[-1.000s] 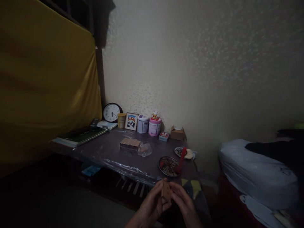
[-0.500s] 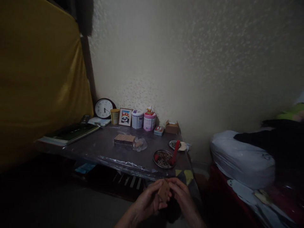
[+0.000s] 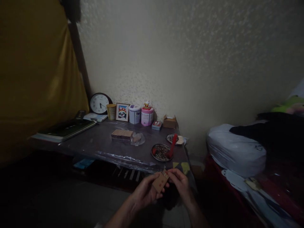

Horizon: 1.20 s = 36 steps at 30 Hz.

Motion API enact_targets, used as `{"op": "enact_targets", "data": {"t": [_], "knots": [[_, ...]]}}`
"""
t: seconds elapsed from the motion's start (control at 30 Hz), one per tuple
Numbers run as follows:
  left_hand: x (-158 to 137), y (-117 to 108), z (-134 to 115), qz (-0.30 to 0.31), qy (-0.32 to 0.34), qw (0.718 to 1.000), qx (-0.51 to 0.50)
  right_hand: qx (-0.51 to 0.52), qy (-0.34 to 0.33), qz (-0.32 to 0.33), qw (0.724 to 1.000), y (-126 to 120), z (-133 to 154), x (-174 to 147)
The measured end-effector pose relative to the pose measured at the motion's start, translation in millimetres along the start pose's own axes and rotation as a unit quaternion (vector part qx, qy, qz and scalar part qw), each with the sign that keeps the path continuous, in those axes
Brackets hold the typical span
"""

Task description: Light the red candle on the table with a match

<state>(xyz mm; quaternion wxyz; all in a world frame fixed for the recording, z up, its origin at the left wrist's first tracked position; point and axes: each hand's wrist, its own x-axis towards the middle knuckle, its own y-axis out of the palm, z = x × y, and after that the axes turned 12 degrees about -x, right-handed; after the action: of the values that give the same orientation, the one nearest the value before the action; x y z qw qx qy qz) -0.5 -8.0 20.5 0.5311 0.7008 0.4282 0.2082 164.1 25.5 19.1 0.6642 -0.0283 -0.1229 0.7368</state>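
Note:
My left hand [image 3: 146, 190] holds a small brown cardboard packet [image 3: 159, 183] in front of the table's near edge, its thumb on the face and its fingers behind. Small reddish marks show on that face. My right hand [image 3: 180, 181] pinches the packet's upper right end, where thin pale strips and a bit of red show; what they are is too small to tell. Past the hands, on the table [image 3: 95, 139], lies a round dish [image 3: 158, 155] of small dark and pale bits, with a red-handled tool [image 3: 173, 146] resting in it.
A row of similar brown packets [image 3: 122, 134] sits beside crumpled clear plastic [image 3: 138, 139]. Further right are a smaller dish [image 3: 170, 138] and pale sticks [image 3: 180, 140]. Along the wall stand a clock [image 3: 99, 103], picture frame [image 3: 122, 112], tubs [image 3: 147, 116] and open box [image 3: 169, 122].
The packet has turned and tilted so its marked face shows more. My right hand has shifted to its upper end, where pale strips now show. The view has moved slightly.

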Motion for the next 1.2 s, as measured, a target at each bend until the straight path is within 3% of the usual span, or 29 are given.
{"op": "enact_targets", "data": {"t": [0.37,0.57,1.2], "knots": [[5,0,0,-0.102,0.049,0.993,0.037,-0.137,-0.110,0.012,0.984,2,3,-3],[6,-3,1,-0.118,0.048,0.990,0.058,-0.248,-0.172,0.051,0.952,-2,8,-7],[10,-7,3,-0.142,0.053,0.978,0.143,-0.289,-0.187,0.083,0.935,-5,13,-12]]}}
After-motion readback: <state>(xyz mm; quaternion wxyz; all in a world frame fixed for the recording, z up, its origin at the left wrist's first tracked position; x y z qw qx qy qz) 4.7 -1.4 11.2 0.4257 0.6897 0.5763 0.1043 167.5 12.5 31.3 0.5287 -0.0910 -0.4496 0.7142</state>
